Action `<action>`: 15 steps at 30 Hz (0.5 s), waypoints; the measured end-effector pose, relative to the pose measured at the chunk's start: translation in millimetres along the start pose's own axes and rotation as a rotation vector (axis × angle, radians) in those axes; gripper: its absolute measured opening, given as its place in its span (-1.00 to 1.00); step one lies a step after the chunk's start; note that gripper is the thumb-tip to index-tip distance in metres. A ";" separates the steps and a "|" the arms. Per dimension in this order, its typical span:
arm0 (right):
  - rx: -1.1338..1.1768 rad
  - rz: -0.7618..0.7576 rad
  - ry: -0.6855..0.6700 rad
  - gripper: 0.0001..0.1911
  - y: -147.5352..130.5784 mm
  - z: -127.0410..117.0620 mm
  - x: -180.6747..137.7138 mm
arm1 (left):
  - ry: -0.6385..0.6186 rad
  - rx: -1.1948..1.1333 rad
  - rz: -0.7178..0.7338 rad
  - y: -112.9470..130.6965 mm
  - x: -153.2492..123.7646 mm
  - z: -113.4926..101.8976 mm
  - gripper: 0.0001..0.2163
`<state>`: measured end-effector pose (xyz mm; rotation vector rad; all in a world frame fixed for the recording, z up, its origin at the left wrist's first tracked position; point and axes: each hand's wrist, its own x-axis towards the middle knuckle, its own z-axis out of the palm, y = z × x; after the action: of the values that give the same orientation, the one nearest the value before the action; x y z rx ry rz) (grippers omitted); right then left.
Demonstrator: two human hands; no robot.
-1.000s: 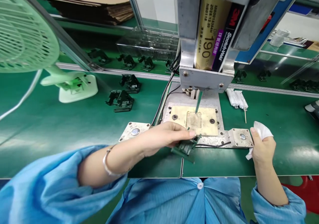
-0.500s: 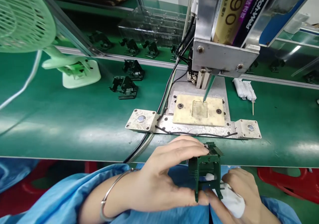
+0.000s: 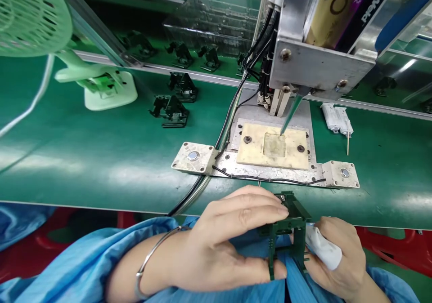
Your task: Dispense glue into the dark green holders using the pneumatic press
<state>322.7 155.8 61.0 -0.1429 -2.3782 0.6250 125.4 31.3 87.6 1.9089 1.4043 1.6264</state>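
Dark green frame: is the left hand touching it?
Touching. The head view shows the left hand gripping the dark green frame, fingers over its top and thumb at its lower end.

Dark-green open plastic frame [image 3: 290, 225] | legs downward, between thumb and fingers of left hand [image 3: 222, 244] | white cloth [image 3: 324, 247] | seemingly bunched inside right hand [image 3: 344, 253]

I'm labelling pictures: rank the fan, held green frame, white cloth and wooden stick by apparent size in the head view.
1. Fan (partly cut off)
2. Green frame
3. White cloth
4. Wooden stick
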 end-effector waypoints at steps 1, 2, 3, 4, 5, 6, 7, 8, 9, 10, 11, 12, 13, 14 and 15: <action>-0.004 0.004 0.008 -0.77 -0.5 -0.4 0.6 | 0.003 0.007 -0.021 -0.2 -0.6 0.0 -0.46; -0.006 0.012 0.004 -0.78 -1.7 -0.1 1.2 | 0.004 0.011 -0.041 -0.4 -0.9 0.2 -0.44; -0.006 0.018 -0.011 -0.80 -3.6 0.9 2.0 | 0.003 0.013 -0.060 -0.6 -0.9 0.4 -0.42; -0.004 0.020 -0.033 -0.83 -5.8 2.6 2.9 | 0.006 0.010 -0.071 -1.0 -0.5 0.8 -0.41; 0.002 0.013 -0.044 -0.85 -8.2 5.0 4.2 | 0.008 0.006 -0.077 -1.5 0.0 1.3 -0.40; 0.003 0.001 -0.048 -0.85 -10.4 7.8 5.8 | 0.009 0.006 -0.075 -2.3 0.6 1.9 -0.38; 0.002 -0.013 -0.050 -0.84 -12.0 10.8 7.7 | 0.011 0.012 -0.074 -3.3 1.1 2.4 -0.38; -0.002 -0.022 -0.050 -0.83 -12.7 13.7 9.8 | 0.014 0.019 -0.077 -4.3 1.4 2.9 -0.37; -0.005 -0.023 -0.054 -0.82 -12.1 16.2 11.6 | 0.014 0.025 -0.082 -5.2 1.4 3.2 -0.37; -0.008 -0.020 -0.059 -0.81 -9.8 17.9 12.7 | 0.009 0.029 -0.083 -6.0 1.0 3.1 -0.37; -0.007 -0.011 -0.069 -0.81 -5.8 18.6 12.6 | 0.002 0.030 -0.085 -6.6 0.1 2.6 -0.38; -0.014 0.000 -0.077 -0.81 0.2 18.1 10.8 | -0.003 0.031 -0.093 -7.2 -1.2 1.3 -0.39; -0.033 0.010 -0.068 -0.81 8.2 16.3 7.1 | -0.005 0.035 -0.108 -8.0 -3.0 -0.9 -0.41; -0.072 0.026 -0.036 -0.79 18.1 13.2 1.2 | 0.000 0.047 -0.129 -9.1 -5.1 -4.1 -0.43; -0.132 0.067 0.015 -0.77 29.5 8.8 -6.4 | 0.012 0.071 -0.162 -11.0 -7.5 -8.7 -0.44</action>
<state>320.4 176.5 37.5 -0.2848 -2.4084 0.4962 113.2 27.6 78.0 1.7730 1.5968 1.5346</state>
